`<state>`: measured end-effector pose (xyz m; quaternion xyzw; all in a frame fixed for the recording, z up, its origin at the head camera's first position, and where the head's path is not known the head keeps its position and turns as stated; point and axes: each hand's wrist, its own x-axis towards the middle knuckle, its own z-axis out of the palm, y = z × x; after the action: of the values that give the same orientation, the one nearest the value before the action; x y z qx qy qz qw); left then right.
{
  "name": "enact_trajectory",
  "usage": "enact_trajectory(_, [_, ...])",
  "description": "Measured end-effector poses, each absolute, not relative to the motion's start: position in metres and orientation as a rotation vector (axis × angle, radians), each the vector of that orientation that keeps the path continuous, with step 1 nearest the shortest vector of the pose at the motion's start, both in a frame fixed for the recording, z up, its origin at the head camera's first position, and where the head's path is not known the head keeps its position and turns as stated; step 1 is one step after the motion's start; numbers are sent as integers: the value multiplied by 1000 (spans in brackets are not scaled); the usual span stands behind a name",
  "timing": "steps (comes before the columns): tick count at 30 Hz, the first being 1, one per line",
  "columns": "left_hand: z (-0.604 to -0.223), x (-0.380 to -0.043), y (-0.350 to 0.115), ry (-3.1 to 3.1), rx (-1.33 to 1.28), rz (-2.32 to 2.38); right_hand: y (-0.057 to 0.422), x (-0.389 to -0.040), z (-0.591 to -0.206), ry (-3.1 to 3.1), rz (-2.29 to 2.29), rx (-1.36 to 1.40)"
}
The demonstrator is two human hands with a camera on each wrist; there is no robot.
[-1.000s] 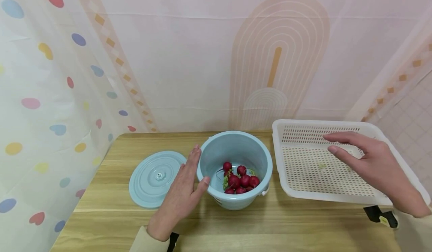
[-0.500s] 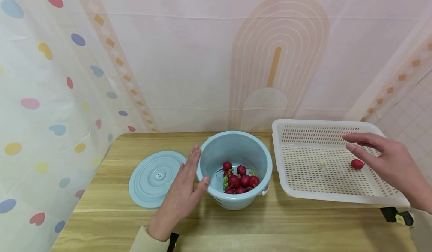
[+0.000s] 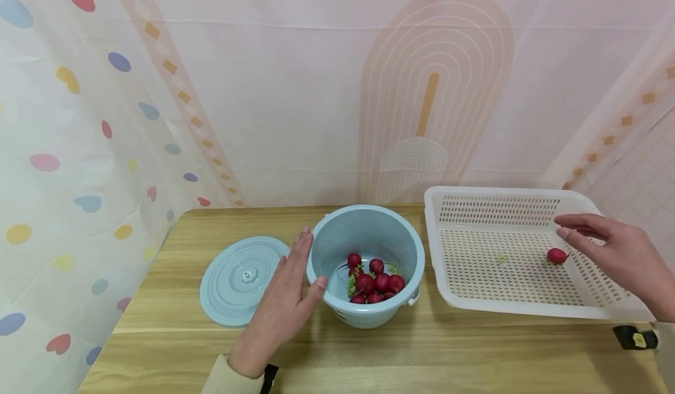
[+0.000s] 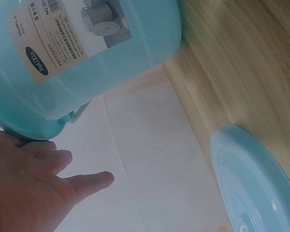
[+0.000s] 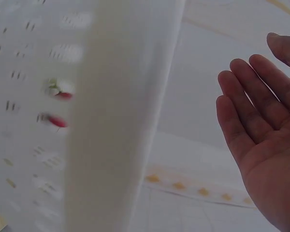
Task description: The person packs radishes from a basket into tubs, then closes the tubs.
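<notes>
My left hand (image 3: 285,300) touches the left rim of a light blue bucket (image 3: 368,319), fingers straight and thumb spread. Several red radishes (image 3: 365,284) with bits of green lie at the bottom of the bucket. Over the right side of a white perforated plastic basket (image 3: 474,304) hovers my right hand (image 3: 619,250), its fingers loosely bent and holding nothing. A single radish (image 3: 556,256) lies in the basket, just left of that hand. In the right wrist view, two small blurred red shapes show in the basket, one with green, and my right palm (image 5: 275,164) is bare.
A round blue lid (image 3: 232,300) lies flat on the wooden table (image 3: 432,359), left of the bucket. A small green leaf scrap (image 3: 502,259) sits on the basket floor. A patterned curtain (image 3: 295,89) hangs behind the table.
My right hand has moved to the right above the basket, and the radish it had hidden from the head view is now visible. The left hand has stayed at the bucket rim.
</notes>
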<state>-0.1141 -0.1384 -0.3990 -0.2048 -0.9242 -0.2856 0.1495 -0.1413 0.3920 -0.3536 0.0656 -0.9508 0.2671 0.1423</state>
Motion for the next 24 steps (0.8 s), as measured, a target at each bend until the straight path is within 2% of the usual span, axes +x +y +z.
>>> enact_trajectory(7, [-399, -114, -138, -2649, -588, -819, 402, -147, -361, -2813, 719, 170])
enact_trajectory(24, [-398, -113, -139, -2668, -585, -832, 428, -158, -387, -3013, 631, 359])
